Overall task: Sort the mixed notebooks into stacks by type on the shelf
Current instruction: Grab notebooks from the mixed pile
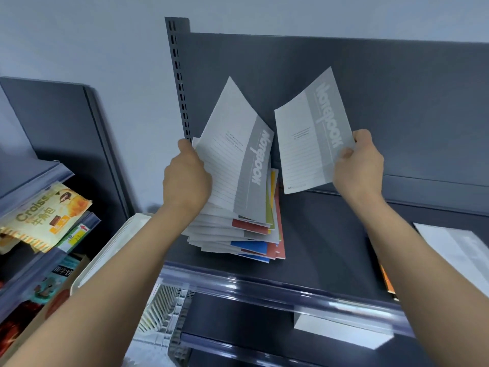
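A mixed stack of notebooks [254, 239] with grey, red, blue and yellow-green covers leans on the dark shelf [330, 247]. My left hand [186, 178] grips the left edge of the stack's upper notebooks and tilts them up; the front one is a grey notebook [232, 165]. My right hand [360, 162] pinches the right edge of a separate grey notebook [309, 139], held in the air just to the right of the stack. At the shelf's right end lies a flat grey notebook [455, 247] over an orange one [387, 282].
The shelf has a dark back panel [370, 88] and a slotted upright [178, 80] at its left. A neighbouring shelf unit on the left holds a croissant snack bag [45, 215]. A white tray [111, 250] sits under my left forearm, and a white wire rack [166, 308] stands below the shelf.
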{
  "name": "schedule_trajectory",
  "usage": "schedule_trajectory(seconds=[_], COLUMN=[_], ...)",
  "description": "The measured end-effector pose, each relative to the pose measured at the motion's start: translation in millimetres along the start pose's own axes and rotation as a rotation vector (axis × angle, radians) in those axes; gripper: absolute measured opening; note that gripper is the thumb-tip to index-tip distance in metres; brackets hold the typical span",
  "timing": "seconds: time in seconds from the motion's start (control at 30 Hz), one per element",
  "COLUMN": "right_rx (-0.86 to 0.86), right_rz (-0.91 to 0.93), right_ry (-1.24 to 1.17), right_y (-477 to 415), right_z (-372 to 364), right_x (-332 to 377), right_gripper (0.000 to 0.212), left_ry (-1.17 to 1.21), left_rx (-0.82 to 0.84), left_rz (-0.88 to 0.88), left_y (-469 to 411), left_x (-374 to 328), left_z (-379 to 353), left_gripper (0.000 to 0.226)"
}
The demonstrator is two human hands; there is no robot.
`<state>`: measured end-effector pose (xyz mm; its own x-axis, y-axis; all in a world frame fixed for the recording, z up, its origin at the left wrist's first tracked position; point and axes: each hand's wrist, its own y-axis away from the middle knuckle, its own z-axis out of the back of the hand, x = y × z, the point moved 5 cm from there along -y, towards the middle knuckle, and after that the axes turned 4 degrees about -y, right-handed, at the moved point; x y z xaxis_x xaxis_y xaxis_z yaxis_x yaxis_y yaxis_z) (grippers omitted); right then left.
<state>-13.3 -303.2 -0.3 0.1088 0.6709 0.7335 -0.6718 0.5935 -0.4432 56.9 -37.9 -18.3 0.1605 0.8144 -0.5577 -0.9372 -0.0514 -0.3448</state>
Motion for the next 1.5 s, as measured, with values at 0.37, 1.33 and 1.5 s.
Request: schedule_trajectory(seconds=[0.37, 1.33, 1.5], right_rx=[-0.287, -0.031, 0.146], right_rz=[-0.185, -0.288, -0.4], right_ry=[0.152, 0.145, 0.227], right_y=[29.9, -5.3, 7.8], right_z=[120.4, 259.0, 229.7], right_x=[-95.8, -285.4, -319.5], right_gripper=[0.022, 0.026, 0.025], left_ry=[0.339, 0.348, 0.367], left_rx=[0.107, 0.114, 0.157], left_rz=[-0.153, -0.024, -0.057], left_y=[51.9, 181.9, 179.7], left_x=[-96.5, -256.8, -263.4], left_z=[-65.9, -158.9, -169.6], left_gripper=[0.027, 0.023, 0.021])
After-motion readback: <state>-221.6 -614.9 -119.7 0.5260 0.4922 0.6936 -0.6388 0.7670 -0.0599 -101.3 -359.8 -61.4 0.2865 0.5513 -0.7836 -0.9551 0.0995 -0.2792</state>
